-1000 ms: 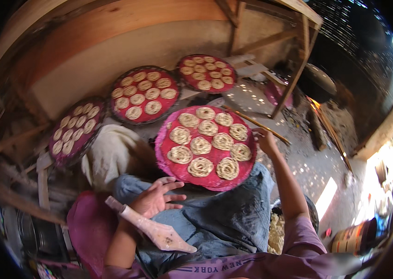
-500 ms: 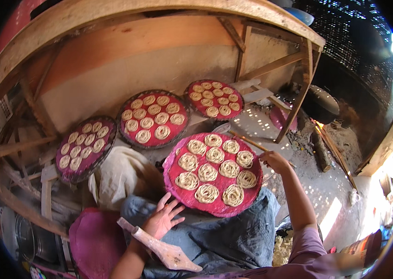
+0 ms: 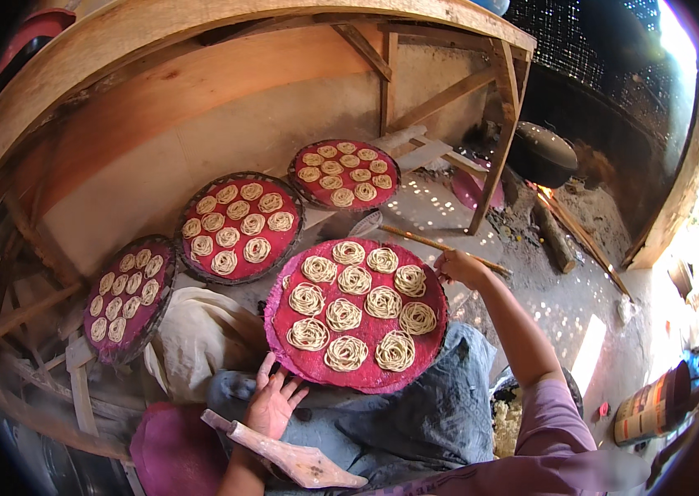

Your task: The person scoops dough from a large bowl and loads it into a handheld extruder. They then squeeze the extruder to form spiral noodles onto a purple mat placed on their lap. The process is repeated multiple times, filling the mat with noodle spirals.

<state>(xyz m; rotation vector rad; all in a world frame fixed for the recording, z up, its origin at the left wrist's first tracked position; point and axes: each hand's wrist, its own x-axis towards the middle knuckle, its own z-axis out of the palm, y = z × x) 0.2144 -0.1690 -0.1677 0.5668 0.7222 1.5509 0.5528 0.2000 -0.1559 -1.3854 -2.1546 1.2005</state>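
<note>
A round tray lined with red cloth [image 3: 341, 298], bearing several coiled pale dough nests [image 3: 309, 335], rests over my lap on grey-blue cloth [image 3: 415, 422]. My right hand [image 3: 457, 266] grips its right rim. My left hand [image 3: 271, 403], palm up with fingers spread, reaches to the lower left rim, fingertips at or just under the edge. A pale, smeared wooden implement [image 3: 300, 455] lies across my left wrist. Behind the tray is a long stick with a mesh-like head [image 3: 424, 238].
Several similar filled trays [image 3: 268, 202] lean along the back beneath a wooden frame [image 3: 504, 78]. A pale cloth [image 3: 192, 339] and a purple round item [image 3: 171, 450] lie leftward. Rightward are a dark pot [image 3: 543, 161] over burning wood [image 3: 553, 236] and a striped bucket [image 3: 643, 413].
The view has tilted, so the surroundings sit lower in the picture. My left fingers have turned upward toward the tray's rim; my right hand still holds it.
</note>
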